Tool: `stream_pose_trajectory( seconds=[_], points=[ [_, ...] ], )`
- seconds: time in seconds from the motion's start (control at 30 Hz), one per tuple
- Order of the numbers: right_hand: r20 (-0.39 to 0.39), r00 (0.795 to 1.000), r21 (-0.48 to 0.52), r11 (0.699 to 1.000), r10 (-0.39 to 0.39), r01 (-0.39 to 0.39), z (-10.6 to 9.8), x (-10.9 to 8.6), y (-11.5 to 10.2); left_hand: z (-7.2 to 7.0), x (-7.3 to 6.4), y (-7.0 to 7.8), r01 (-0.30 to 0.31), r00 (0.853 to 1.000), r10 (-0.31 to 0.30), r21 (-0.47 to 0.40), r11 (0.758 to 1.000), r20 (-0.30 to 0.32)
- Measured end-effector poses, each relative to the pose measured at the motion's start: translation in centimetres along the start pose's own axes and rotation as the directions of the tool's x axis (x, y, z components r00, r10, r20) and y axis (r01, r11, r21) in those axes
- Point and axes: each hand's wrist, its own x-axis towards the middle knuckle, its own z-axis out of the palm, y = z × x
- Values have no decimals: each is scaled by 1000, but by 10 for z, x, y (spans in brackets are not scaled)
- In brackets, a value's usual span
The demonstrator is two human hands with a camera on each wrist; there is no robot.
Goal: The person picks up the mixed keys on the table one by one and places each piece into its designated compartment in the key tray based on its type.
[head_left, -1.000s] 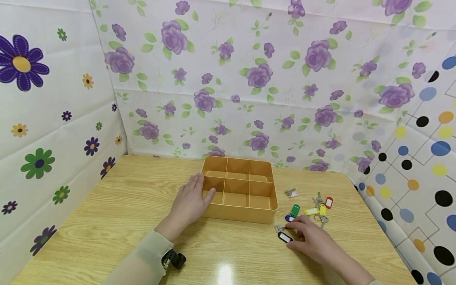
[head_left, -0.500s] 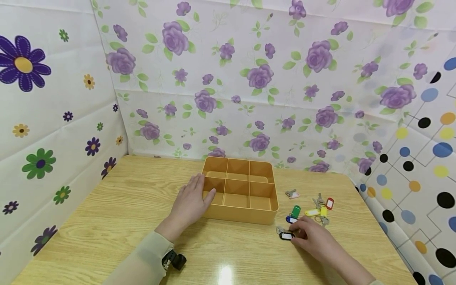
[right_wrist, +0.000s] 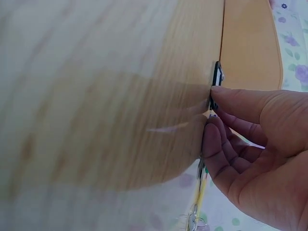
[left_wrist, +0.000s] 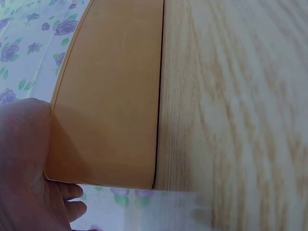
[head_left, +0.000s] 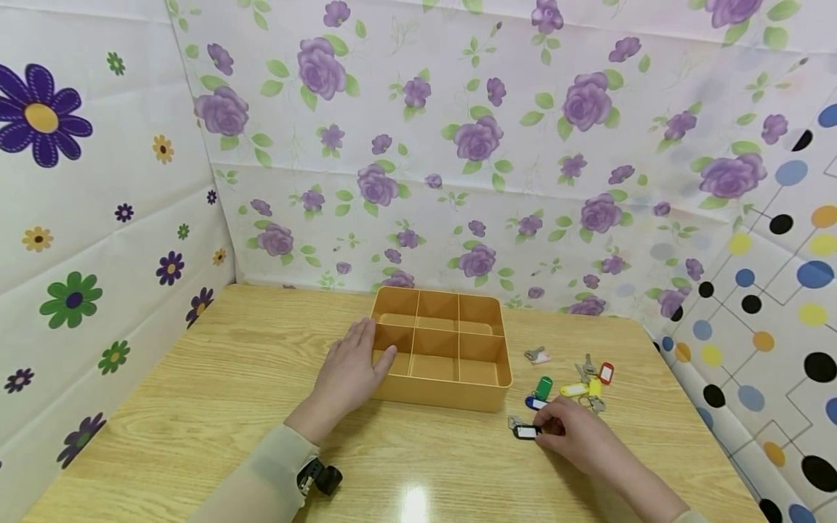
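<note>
Wooden tabletop [head_left: 261, 349]: black tag [head_left: 526, 432] broadside in head view, edgewise in right wrist's.

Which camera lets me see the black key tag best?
The head view: the black key tag shows its flat face there, only partly covered at one end by the right hand. The right wrist view shows it as a thin dark edge by the thumb. The left wrist view doesn't show it.

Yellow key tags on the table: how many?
2: one yellow tag right of the green tag, another yellow tag beside it, nearer the red tag. The right hand may hide more.
</note>
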Motion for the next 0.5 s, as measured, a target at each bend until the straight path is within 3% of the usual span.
stream_pose_trajectory(
  seconds=[0.5],
  points=[
    [67, 993, 38, 994, 98, -101, -4, 11, -8, -1, 0, 1, 5, 1000, -5, -11, 1000, -4]
  ],
)
